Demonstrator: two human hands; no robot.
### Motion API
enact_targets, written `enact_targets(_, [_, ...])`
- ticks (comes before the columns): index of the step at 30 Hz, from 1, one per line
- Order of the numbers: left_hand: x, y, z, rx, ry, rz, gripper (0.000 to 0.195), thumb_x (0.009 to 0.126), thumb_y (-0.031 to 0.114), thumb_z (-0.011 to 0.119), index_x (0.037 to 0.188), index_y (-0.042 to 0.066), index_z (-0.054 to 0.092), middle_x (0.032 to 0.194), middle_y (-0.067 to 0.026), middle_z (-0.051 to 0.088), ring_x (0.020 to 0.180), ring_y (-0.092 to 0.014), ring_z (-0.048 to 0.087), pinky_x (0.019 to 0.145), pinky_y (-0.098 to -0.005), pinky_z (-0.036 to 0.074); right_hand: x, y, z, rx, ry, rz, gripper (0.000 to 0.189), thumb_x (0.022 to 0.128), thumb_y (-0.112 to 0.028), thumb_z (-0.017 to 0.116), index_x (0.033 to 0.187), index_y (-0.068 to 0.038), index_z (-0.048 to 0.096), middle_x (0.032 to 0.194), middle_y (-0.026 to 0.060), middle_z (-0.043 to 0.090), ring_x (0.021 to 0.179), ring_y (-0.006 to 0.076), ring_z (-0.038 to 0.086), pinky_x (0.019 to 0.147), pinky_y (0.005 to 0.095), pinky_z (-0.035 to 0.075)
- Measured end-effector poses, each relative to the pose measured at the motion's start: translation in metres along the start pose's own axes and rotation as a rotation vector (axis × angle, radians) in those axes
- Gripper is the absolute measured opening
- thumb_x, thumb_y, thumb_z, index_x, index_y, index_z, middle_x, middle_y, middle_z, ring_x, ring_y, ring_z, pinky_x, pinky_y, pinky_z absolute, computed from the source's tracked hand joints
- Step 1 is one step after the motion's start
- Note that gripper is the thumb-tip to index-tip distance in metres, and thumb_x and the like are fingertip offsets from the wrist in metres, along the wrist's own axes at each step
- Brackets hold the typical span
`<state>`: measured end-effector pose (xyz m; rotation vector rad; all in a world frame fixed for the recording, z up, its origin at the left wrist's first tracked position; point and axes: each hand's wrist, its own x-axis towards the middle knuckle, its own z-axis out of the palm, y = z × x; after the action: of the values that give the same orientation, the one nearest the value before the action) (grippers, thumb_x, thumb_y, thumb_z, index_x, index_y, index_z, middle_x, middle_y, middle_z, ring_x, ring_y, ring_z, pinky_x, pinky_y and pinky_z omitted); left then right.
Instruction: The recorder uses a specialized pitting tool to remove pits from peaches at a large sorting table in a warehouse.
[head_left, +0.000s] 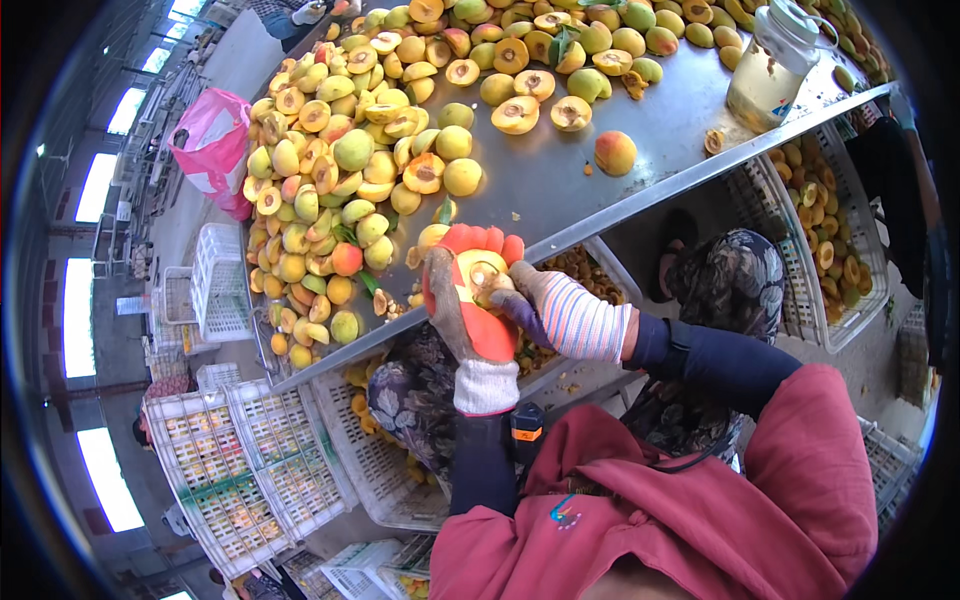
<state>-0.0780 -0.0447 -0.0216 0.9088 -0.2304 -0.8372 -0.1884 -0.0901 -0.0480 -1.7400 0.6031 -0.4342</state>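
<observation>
My left hand (469, 315), in an orange-coated knit glove, cups a yellow peach half (477, 271) with its cut face up, above the table's front edge. At the half's hollow are the fingertips of my right hand (574, 311), in a striped white glove with dark purple fingertips. Whether those fingers grip the pit or a small tool is hidden. A big heap of whole and halved peaches (352, 150) covers the left and far parts of the metal table (525, 184). One whole peach (615, 153) lies alone to the right.
A clear plastic jug (772, 71) stands at the table's right edge. Below that edge, crates (862, 315) hold halved fruit. Under the front edge sits a crate (619, 266) of pits and scraps. White crates (251, 457) and a pink bag (214, 142) are to the left. Other people are partly visible.
</observation>
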Motion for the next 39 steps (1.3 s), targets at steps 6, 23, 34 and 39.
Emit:
enact_targets(6, [0.0, 0.005, 0.003, -0.019, -0.012, -0.041, 0.039, 0.098, 0.042, 0.059, 0.115, 0.007, 0.062, 0.108, -0.0096, 0.064, 0.103, -0.029, 0.065, 0.092, -0.0526, 0.055, -0.003, 0.008, 0.016, 0.062, -0.002, 0.012, 0.018, 0.103, -0.019, 0.056, 0.106, -0.001, 0.058, 0.087, 0.0047, 0.06, 0.079, 0.0169, 0.059, 0.067, 0.0336, 0.047])
enact_targets(23, [-0.001, 0.003, 0.007, 0.089, -0.098, 0.081, 0.04, 0.096, 0.04, 0.062, 0.112, 0.003, 0.064, 0.1, -0.0149, 0.068, 0.09, -0.032, 0.069, 0.078, -0.0517, 0.061, -0.014, -0.017, -0.011, 0.632, -0.194, 0.209, 0.042, 0.104, -0.048, 0.045, 0.097, -0.008, 0.059, 0.063, -0.0018, 0.05, 0.051, 0.0104, 0.049, 0.048, 0.0299, 0.042])
enact_targets(34, [-0.01, 0.01, 0.008, 0.276, -0.072, 0.082, 0.036, 0.095, 0.035, 0.064, 0.11, 0.003, 0.063, 0.1, -0.0169, 0.069, 0.089, -0.033, 0.07, 0.07, -0.0472, 0.064, -0.023, -0.027, 0.002, 0.593, -0.122, 0.087, 0.034, 0.107, -0.032, 0.043, 0.106, -0.002, 0.059, 0.08, 0.0022, 0.058, 0.07, 0.0149, 0.052, 0.064, 0.0339, 0.046])
enact_targets(39, [-0.007, 0.01, 0.01, 0.302, -0.203, 0.217, 0.044, 0.094, 0.042, 0.064, 0.115, 0.003, 0.06, 0.103, -0.0166, 0.068, 0.091, -0.033, 0.07, 0.074, -0.048, 0.063, -0.02, -0.031, -0.002, 0.562, -0.096, 0.022, 0.037, 0.107, -0.032, 0.044, 0.121, 0.0, 0.056, 0.097, 0.0066, 0.064, 0.087, 0.0143, 0.056, 0.081, 0.0346, 0.049])
